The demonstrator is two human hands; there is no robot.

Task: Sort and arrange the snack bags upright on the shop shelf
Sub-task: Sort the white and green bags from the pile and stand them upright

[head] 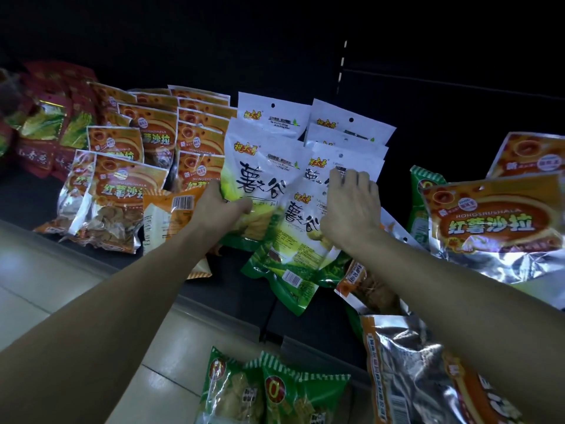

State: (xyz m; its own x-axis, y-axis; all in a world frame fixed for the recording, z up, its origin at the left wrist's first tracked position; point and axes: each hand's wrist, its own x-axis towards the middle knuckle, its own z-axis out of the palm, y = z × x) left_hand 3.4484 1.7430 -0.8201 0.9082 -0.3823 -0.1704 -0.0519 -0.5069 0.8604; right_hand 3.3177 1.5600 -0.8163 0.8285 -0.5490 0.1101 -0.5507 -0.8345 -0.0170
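Nearest you, your right hand (351, 206) lay with fingers loosely spread on the tilted white-and-green bag (293, 240), its long axis leaning down toward your wrist. Just left of those fingers, your left hand (220, 206) gripped the lower edge of the front upright bag (253, 179). Beyond both sets of fingertips stood the white row (345, 127). Your right hand was nearer the leaning bag.

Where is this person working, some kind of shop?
Most likely a shop aisle. A dark shelf holds rows of identical orange bags and white bags, and barcodes show on the packs.
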